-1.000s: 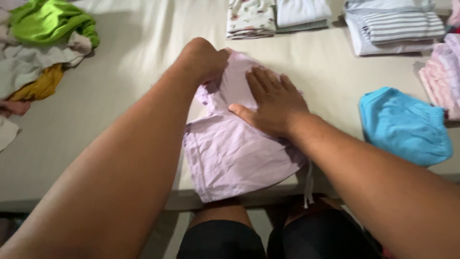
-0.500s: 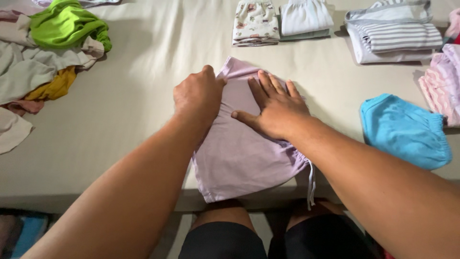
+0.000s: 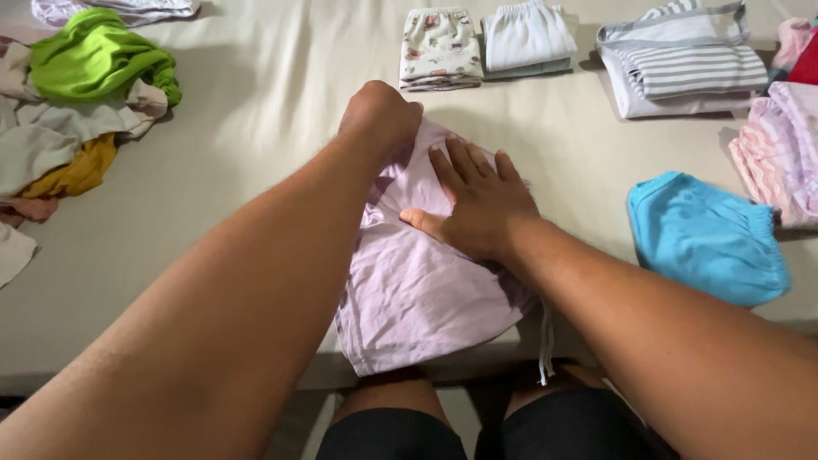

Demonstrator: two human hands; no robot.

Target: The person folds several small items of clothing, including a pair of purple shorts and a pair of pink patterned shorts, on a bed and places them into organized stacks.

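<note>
A pale lilac garment (image 3: 417, 294) lies on the cream bed sheet (image 3: 256, 111) right in front of me, its white drawstring hanging over the near edge. My left hand (image 3: 381, 115) is closed on the garment's far edge, pinching the cloth. My right hand (image 3: 475, 200) lies flat on the middle of the garment, fingers spread and pointing away from me, pressing it down.
Folded clothes sit along the far edge: a printed piece (image 3: 440, 48), a white one (image 3: 528, 36), a grey striped stack (image 3: 682, 68). A blue garment (image 3: 703, 238) and pink striped items (image 3: 780, 145) lie right. A loose heap with a green piece (image 3: 98, 55) lies left.
My left hand has moved from the garment's middle out to its far edge, carrying the cloth with it. My right hand stayed flat on the garment. The view shifted slightly.
</note>
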